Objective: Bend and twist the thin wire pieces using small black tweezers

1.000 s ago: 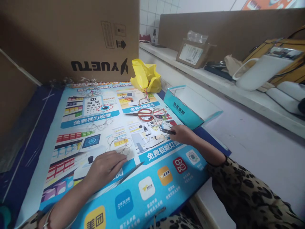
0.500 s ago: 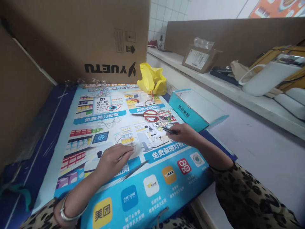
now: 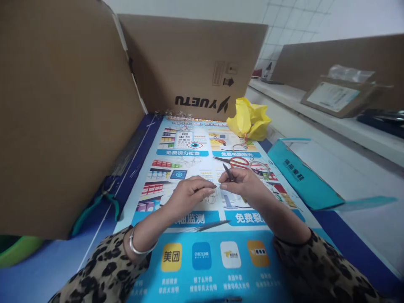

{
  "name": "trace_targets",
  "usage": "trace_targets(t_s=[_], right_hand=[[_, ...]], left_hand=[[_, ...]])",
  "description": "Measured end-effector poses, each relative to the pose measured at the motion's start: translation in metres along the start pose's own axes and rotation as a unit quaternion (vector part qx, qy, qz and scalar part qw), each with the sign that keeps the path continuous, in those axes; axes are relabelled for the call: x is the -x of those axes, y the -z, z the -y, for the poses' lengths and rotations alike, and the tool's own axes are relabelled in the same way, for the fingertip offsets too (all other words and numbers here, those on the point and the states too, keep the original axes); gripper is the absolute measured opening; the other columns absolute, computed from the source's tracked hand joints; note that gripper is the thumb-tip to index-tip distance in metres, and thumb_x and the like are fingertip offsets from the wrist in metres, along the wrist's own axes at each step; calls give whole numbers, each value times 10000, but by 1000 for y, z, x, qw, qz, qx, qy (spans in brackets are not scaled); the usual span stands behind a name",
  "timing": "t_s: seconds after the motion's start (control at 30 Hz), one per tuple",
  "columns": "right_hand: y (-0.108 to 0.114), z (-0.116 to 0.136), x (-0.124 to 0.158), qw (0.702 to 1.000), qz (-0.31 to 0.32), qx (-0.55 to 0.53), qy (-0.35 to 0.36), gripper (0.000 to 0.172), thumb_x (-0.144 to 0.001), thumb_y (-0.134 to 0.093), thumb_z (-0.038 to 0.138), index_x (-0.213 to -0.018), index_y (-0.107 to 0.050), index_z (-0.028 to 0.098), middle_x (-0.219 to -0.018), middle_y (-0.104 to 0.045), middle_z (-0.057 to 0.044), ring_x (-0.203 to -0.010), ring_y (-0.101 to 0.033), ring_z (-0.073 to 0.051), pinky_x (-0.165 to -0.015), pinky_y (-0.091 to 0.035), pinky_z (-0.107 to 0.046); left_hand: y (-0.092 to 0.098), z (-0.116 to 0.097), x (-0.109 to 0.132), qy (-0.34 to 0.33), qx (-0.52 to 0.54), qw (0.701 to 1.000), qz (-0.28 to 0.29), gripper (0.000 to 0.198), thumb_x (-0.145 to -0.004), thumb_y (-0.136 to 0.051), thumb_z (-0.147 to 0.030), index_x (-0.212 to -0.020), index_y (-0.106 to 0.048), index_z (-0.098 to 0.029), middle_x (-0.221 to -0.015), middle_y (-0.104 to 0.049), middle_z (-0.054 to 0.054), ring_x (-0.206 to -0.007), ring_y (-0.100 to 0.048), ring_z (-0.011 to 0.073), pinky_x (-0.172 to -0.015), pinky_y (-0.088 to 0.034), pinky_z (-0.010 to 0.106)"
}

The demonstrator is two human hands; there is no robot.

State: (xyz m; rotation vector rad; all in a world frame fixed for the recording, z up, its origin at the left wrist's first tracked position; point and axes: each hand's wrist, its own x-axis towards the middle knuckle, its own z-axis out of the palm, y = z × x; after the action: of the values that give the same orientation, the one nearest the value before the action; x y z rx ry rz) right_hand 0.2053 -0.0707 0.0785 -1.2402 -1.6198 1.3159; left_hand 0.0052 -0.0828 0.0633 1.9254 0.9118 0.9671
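Note:
My left hand [image 3: 191, 194] has its thumb and forefinger pinched together. Thin, pale looped wire [image 3: 212, 198] hangs by its fingertips. Close beside it, my right hand [image 3: 248, 185] is closed around a small dark pointed tool [image 3: 228, 172], its tip pointing up and away; the rest of it is hidden in the palm. The right thumb and forefinger almost meet the left fingertips, and what lies between them is too small to make out. Just beyond the right hand lie red-handled scissors [image 3: 237, 162] and a coil of wire [image 3: 261, 168]. Thin straight strips [image 3: 210, 226] rest below the hands.
Cardboard panels [image 3: 195, 63] stand at the left and back. A yellow bag [image 3: 249, 120] and a teal box [image 3: 299, 174] sit on the right. Teal-handled pliers [image 3: 114, 206] lie at left. Tangled wire pieces [image 3: 178, 115] are at the back of the printed sheet [image 3: 221, 256].
My right hand has come in towards the left hand with the dark tool, whose tip has turned upward. The fingertips are now almost together. The view has swung left.

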Motion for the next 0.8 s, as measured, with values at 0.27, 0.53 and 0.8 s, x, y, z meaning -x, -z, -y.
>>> trace_targets(t_s=[0.27,0.53,0.8], right_hand=[[-9,-11,-6,991,66,-93,-71,279,-629,-687,390,-752,-608,152,-601,-576,5,-537,-450,-80,-520,-330,-226],[-7,-30,-11,990,115,-51,-62,224,-644,-678,362,-726,-628,160,-629,-552,18,-598,-464,-90,-581,-355,-234],[-24,-33,-8,995,93,-6,-43,194,-667,-636,358,-681,-570,176,-624,-521,21,-612,-441,-99,-591,-356,-237]], left_hand=[[-5,15,2,171,177,968,-46,200,-721,-622,-338,-727,-627,-138,-588,-573,-3,-518,-508,89,-508,-405,207],[-13,30,2,180,178,966,-51,179,-728,-604,-320,-713,-599,-142,-565,-539,-13,-498,-465,74,-487,-378,196],[-24,32,3,200,228,947,-107,163,-724,-602,-311,-708,-574,-151,-548,-512,-29,-482,-457,71,-466,-369,190]])
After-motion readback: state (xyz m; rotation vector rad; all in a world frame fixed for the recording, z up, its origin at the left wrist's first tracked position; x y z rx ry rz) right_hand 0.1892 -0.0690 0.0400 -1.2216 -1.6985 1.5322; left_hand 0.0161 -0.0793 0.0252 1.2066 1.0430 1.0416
